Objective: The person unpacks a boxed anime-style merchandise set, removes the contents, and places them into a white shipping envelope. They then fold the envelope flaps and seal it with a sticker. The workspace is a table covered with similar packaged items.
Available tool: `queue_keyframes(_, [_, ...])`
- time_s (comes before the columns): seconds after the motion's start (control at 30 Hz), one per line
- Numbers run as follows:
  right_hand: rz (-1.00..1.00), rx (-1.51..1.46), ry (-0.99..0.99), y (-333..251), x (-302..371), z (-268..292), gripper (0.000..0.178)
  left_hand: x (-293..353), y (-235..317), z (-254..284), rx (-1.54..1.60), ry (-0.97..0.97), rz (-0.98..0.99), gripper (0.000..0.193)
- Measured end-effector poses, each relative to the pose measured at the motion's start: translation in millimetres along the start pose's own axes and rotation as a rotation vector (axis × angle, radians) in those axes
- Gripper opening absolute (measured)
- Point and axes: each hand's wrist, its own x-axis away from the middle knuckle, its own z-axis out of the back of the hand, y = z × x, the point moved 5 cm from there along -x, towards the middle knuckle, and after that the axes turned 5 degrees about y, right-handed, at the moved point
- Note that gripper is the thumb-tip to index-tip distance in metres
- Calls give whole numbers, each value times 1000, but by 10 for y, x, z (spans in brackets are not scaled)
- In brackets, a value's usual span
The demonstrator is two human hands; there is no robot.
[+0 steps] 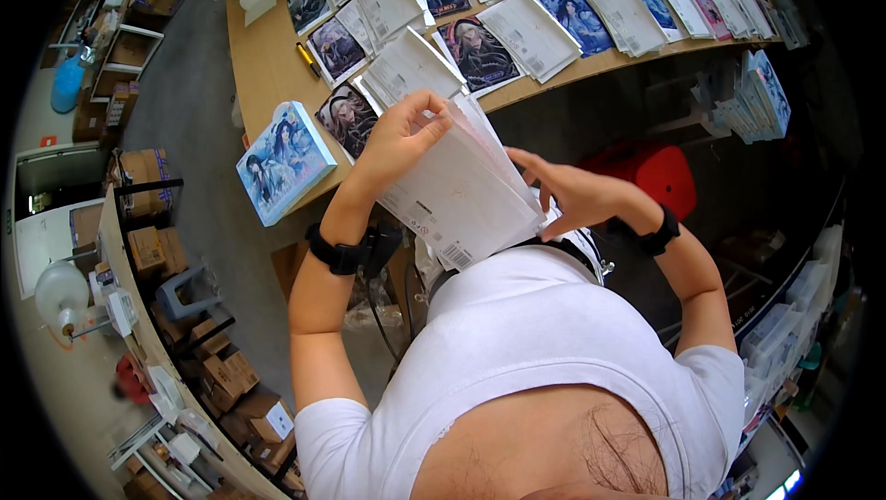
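A flat white packet (461, 195) with a barcode and small printed marks on its face is tilted in front of my body. Its lower end reaches my waist, and its upper end is by the table edge. My left hand (401, 142) has its fingers curled in a pinch at the packet's upper edge. Along the packet's right side, my right hand (583, 193) is held with fingers apart; whether a fingertip touches the edge I cannot tell. Just beyond the left hand, another white packet (411, 68) lies on illustrated sheets, including a dark one (349, 119).
The wooden table (263, 66) carries rows of white packets and illustrated covers. A blue illustrated box (284, 163) stands at its near left corner, and a yellow-black marker (309, 60) lies nearby. A red stool-like object (651, 172) is under the table. Cardboard boxes (231, 375) fill shelving at left.
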Motion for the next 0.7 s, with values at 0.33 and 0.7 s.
queue_keyframes(0.33, [215, 242, 502, -484, -257, 279, 33, 12, 213, -46, -236, 174, -255, 25])
queue_keyframes(0.7, [182, 38, 483, -562, -380, 259, 27, 60, 237, -54, -153, 203, -115, 17])
